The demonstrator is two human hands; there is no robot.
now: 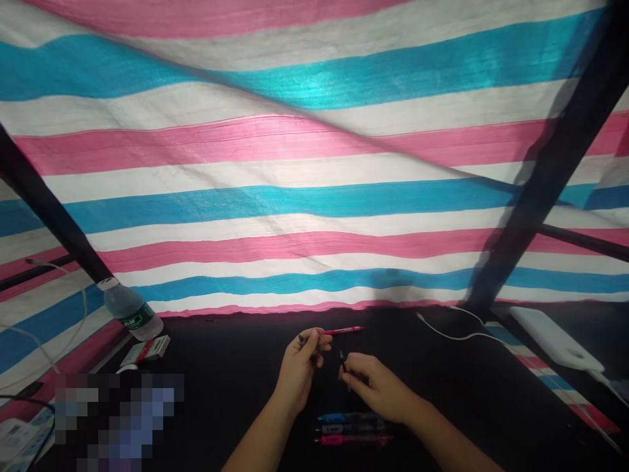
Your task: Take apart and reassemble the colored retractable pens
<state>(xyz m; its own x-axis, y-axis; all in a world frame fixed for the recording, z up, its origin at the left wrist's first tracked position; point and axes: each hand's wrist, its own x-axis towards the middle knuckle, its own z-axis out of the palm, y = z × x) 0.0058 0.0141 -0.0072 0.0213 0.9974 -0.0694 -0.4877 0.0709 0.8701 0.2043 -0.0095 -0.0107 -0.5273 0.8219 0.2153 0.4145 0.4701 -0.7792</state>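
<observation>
L hand (299,370) and R hand (378,383) sit just above the black table (236,393), close together but not touching, forearms coming in from the bottom edge. L hand: thumb & index pinch the dark end of a pink pen (341,331), other fingers curled loosely, barrel pointing right, about level. R hand: thumb & index pressed together on a small dark pen part (341,362), held nearly upright, other fingers bent loosely below it. Part too small to make out exactly.

Right under the hands, btwn the forearms, 3 pens lie side by side, almost touching: blue pen (339,417), dark pen (344,428), pink-capped pen (351,440). All roughly parallel w/ the table's front edge.

Lower L of frame: pixelated patch (118,419) hides whatever's there, w/ a white power strip (19,439) and black cord (24,400) beside it. Farther up on that side, a small red & white box (145,351) lies just below a water bottle (130,308), which is on its side, tilted, green label showing.

Right side: white cable (457,334) curves across the table toward a white power bank (555,337), which rests on a strip of tarp.

Behind it all, pink, white & blue striped tarp (314,196) fills the upper frame, crossed by dark poles (550,151) at both sides.
</observation>
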